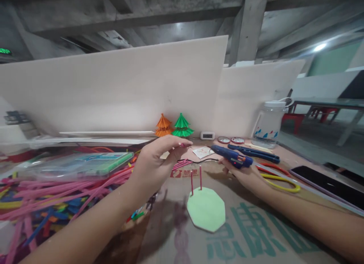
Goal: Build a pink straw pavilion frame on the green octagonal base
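My left hand [159, 158] is raised above the work surface, with thumb and forefinger pinched on what looks like a small pink stick [187, 144], blurred and mostly hidden. My right hand [241, 173] is wrapped round a dark blue glue gun [231, 156], its nozzle turned to the left. Between and below both hands lies a pale green octagonal board [207, 211]. Two thin pink sticks, a left one [192, 183] and a right one [200, 177], stand upright near its far edge.
Pink strips [110, 182] and colourful scraps crowd the left, beside a clear plastic case [76, 166]. Orange [163, 125] and green [182, 125] paper trees stand behind. Yellow-handled scissors [281, 183], a phone [327, 184] and a water bottle [267, 124] are on the right.
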`<action>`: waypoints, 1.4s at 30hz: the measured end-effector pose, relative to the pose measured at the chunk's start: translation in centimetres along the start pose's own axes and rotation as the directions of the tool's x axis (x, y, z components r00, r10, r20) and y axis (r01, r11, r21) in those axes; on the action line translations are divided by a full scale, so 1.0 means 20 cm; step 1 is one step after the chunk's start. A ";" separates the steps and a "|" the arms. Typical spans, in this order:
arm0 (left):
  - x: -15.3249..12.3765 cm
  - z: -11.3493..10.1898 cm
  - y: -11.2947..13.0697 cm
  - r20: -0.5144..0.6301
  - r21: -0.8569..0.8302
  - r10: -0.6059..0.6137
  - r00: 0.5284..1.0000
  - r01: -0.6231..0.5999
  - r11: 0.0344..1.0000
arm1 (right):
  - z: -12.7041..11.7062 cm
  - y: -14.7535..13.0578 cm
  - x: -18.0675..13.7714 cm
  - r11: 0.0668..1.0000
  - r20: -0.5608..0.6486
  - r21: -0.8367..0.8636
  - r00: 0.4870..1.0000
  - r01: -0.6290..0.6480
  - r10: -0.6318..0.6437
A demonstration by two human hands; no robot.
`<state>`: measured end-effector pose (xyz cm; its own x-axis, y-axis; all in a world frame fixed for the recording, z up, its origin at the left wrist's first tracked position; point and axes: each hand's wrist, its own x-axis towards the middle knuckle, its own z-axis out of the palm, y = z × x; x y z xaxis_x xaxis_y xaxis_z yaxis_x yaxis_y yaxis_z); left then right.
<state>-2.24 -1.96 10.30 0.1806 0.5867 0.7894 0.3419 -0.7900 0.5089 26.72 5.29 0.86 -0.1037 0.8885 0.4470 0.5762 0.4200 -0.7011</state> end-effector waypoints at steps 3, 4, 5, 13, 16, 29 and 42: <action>-0.01 0.00 0.02 0.030 0.039 0.083 0.996 -0.084 0.996 | 0.02 0.04 0.01 0.998 0.008 -0.051 0.999 -0.030 0.031; -0.01 0.00 0.02 0.037 0.047 0.094 0.995 -0.096 0.994 | 0.03 0.04 0.02 0.998 0.004 -0.052 0.999 -0.034 0.034; -0.02 0.01 0.03 0.040 0.056 0.101 0.994 -0.103 0.993 | 0.03 0.04 0.02 0.998 0.006 -0.052 0.999 -0.038 0.039; -0.02 0.02 0.06 0.020 0.004 -0.021 1.000 0.021 1.000 | 0.04 0.06 0.01 0.996 0.038 -0.055 0.996 -0.074 0.076; -0.02 0.03 0.06 0.042 -0.024 -0.076 0.996 0.077 0.997 | 0.05 0.06 0.01 0.997 0.042 -0.047 0.998 -0.054 0.056; -0.04 0.04 0.05 0.032 -0.220 -0.132 0.991 0.136 0.966 | 0.04 0.03 0.01 0.996 0.052 -0.073 0.998 -0.044 0.048; 0.07 -0.04 0.03 0.005 -0.550 -0.463 0.886 0.390 0.739 | -0.03 -0.04 0.01 0.994 -0.067 0.005 0.992 0.105 -0.105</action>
<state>-2.42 -1.71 12.04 0.0062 0.8868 0.4620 -0.1839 -0.4531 0.8723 26.71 5.08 1.85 -0.1085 0.8253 0.5542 0.5577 0.5121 -0.6533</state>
